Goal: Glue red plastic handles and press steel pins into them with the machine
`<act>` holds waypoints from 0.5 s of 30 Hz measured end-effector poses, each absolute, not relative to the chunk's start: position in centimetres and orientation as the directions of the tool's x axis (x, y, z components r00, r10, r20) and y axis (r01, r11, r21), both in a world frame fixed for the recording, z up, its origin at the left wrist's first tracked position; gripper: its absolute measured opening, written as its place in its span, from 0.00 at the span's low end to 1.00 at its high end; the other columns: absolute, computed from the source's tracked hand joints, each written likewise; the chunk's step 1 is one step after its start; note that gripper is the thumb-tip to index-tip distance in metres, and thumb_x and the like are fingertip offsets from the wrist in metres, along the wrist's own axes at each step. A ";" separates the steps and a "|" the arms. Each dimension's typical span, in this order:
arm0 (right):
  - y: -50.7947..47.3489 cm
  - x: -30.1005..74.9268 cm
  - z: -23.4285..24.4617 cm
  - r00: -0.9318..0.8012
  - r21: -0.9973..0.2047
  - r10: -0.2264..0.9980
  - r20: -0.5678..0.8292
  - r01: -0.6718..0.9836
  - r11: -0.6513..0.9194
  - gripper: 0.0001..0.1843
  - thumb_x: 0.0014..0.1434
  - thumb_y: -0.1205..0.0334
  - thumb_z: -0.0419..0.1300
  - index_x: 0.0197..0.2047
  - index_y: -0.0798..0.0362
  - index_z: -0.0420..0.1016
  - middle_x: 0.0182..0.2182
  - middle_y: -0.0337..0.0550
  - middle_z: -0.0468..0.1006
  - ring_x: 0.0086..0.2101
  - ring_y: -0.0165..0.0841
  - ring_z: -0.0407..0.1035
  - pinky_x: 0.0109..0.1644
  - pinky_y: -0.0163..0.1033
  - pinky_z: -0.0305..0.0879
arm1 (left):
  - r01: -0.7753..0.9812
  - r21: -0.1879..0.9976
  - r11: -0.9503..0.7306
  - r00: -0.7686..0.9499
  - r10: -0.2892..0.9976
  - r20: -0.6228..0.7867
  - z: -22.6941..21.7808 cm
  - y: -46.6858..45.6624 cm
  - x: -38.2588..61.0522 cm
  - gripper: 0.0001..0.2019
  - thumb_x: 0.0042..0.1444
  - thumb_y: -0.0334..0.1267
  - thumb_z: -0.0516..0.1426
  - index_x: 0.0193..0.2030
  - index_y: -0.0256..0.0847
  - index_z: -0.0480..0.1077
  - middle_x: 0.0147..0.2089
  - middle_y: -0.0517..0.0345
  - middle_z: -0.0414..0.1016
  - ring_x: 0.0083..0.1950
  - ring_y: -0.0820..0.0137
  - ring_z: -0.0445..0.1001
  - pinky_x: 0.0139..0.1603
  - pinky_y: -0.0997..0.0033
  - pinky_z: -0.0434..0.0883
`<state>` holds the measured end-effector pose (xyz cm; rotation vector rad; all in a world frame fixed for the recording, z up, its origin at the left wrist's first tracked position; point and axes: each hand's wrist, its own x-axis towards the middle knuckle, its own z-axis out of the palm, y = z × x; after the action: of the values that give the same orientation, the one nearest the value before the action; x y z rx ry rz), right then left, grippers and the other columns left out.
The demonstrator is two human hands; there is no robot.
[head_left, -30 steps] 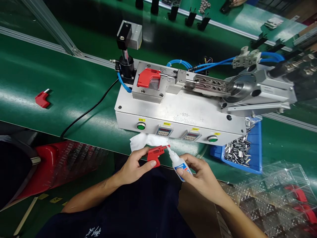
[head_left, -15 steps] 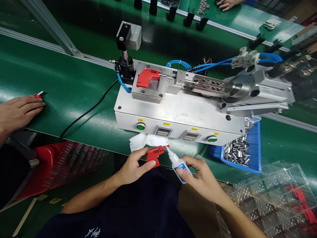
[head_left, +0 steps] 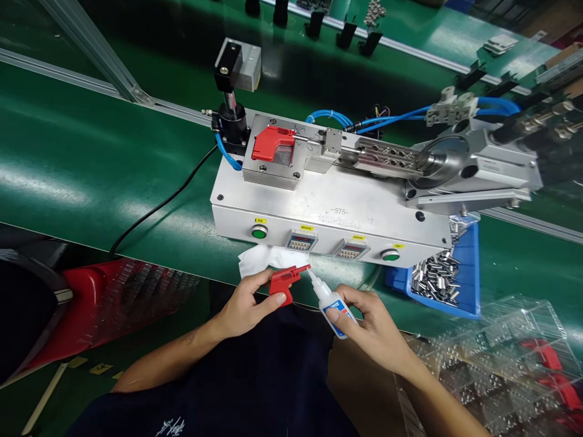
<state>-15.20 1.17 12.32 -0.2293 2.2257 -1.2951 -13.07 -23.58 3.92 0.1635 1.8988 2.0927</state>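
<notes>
My left hand (head_left: 248, 306) is closed on a red gun-shaped plastic part (head_left: 283, 285), thumb on its lower end, its narrow tip pointing right. In my right hand (head_left: 371, 328) is a white glue bottle (head_left: 336, 312) with a blue label, tilted so that its nozzle lies just beside that tip, with a small gap between them. Above both hands stands a metal bench machine (head_left: 346, 194). Another red plastic part (head_left: 272, 144) sits in its fixture, and a thin metal rod (head_left: 314, 141) reaches that part from the right.
White paper (head_left: 255, 260) lies at the bench edge. A blue bin (head_left: 469, 285) of small metal pins stands right of the machine. Clear plastic trays (head_left: 510, 364) with red parts are at lower right. A black cable (head_left: 164, 203) crosses the bench to the left.
The bottle has drawn slightly down and right, opening a small gap from the red part's tip. The co-worker's hand at left and the hand at the top have left the view.
</notes>
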 end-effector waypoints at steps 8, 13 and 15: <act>1.1 -15.3 12.0 -0.831 -0.859 -0.422 -0.362 0.121 0.497 0.25 0.70 0.43 0.57 0.27 0.51 0.63 0.19 0.34 0.65 0.23 0.28 0.57 0.28 0.36 0.52 | -0.155 0.985 -0.076 -0.944 0.305 -0.125 3.8 -23.8 -13.0 0.13 0.68 0.44 0.62 0.54 0.40 0.78 0.49 0.54 0.83 0.50 0.63 0.81 0.55 0.69 0.75; 1.1 -15.2 12.2 -0.834 -0.850 -0.405 -0.374 0.134 0.510 0.26 0.70 0.41 0.57 0.27 0.51 0.64 0.20 0.35 0.66 0.24 0.29 0.58 0.29 0.36 0.53 | -0.151 0.986 -0.077 -0.944 0.307 -0.120 3.7 -23.7 -13.1 0.13 0.68 0.44 0.63 0.53 0.40 0.78 0.47 0.55 0.83 0.49 0.64 0.80 0.54 0.70 0.75; 1.2 -15.1 12.1 -0.834 -0.847 -0.399 -0.381 0.141 0.513 0.27 0.70 0.40 0.57 0.27 0.51 0.64 0.20 0.35 0.66 0.24 0.29 0.58 0.29 0.36 0.54 | -0.152 0.986 -0.073 -0.944 0.307 -0.123 3.8 -23.6 -13.1 0.14 0.68 0.45 0.63 0.53 0.39 0.78 0.47 0.54 0.83 0.48 0.63 0.80 0.54 0.68 0.75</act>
<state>-15.14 1.18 12.15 -0.2095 2.2142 -1.3081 -13.13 -23.64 3.78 0.1671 1.8957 2.0896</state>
